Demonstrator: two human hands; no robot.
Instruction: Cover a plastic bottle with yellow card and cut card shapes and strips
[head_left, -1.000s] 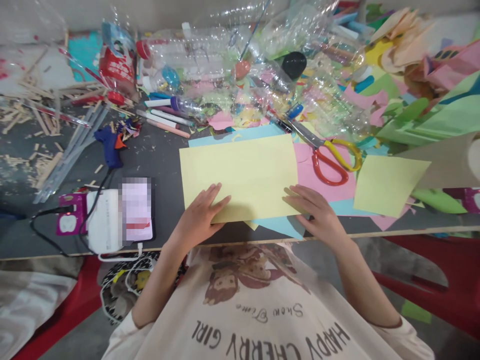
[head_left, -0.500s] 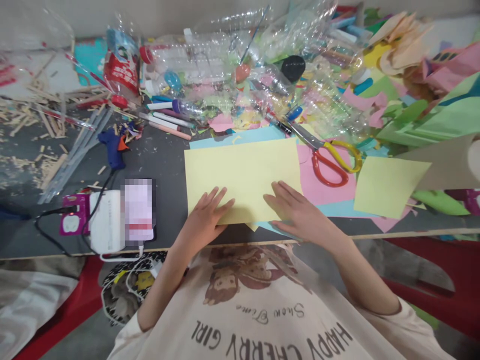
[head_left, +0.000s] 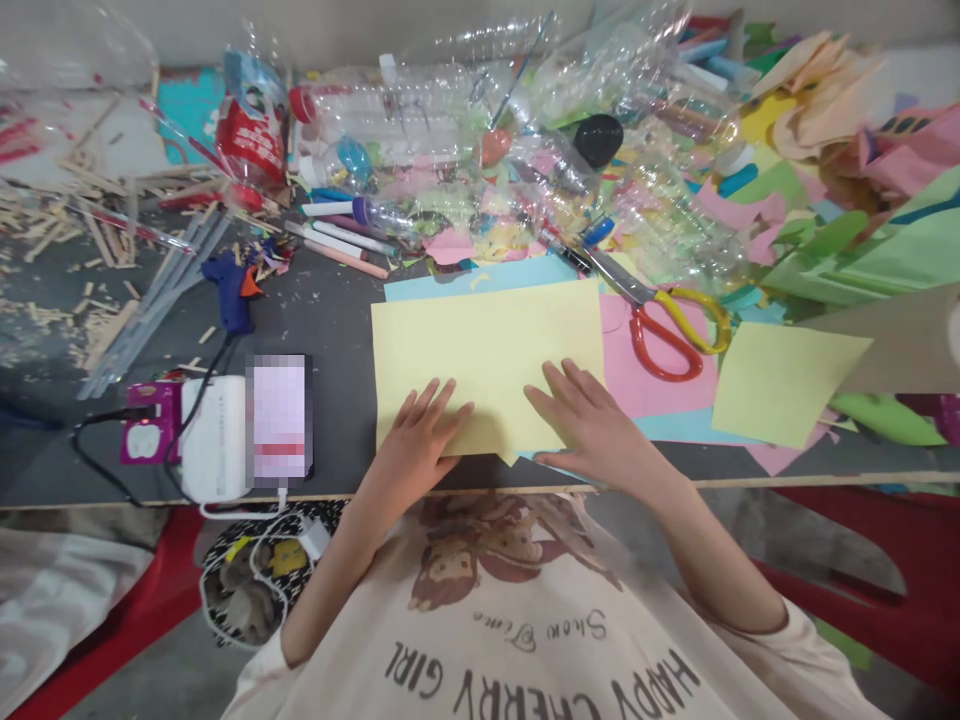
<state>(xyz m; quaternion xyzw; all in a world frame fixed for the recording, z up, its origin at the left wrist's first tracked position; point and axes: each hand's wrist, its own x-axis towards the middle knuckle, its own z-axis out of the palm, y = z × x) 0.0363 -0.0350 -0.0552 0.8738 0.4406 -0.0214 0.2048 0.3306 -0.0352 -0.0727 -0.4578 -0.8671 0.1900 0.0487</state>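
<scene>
A pale yellow sheet of paper (head_left: pixel 487 340) lies flat near the front edge of the dark table, over blue and pink sheets. My left hand (head_left: pixel 420 430) rests on its lower left part, fingers spread. On the lower right part lies my right hand (head_left: pixel 585 420), palm down with the fingers apart. To the right, scissors (head_left: pixel 660 320) with one red and one yellow handle lie on the pink paper (head_left: pixel 637 385). A smaller yellow piece of paper (head_left: pixel 787 380) is farther right.
Clear plastic bottles (head_left: pixel 397 120) and paper scraps crowd the back. Several markers (head_left: pixel 345 240) lie behind the sheet. At left are a blue glue gun (head_left: pixel 231 290), glue sticks (head_left: pixel 157 300), a phone (head_left: pixel 279 415) on a cable, and a white power strip (head_left: pixel 214 440).
The view has shifted slightly. Both hands stay spread on the yellow sheet in nearly the same places.
</scene>
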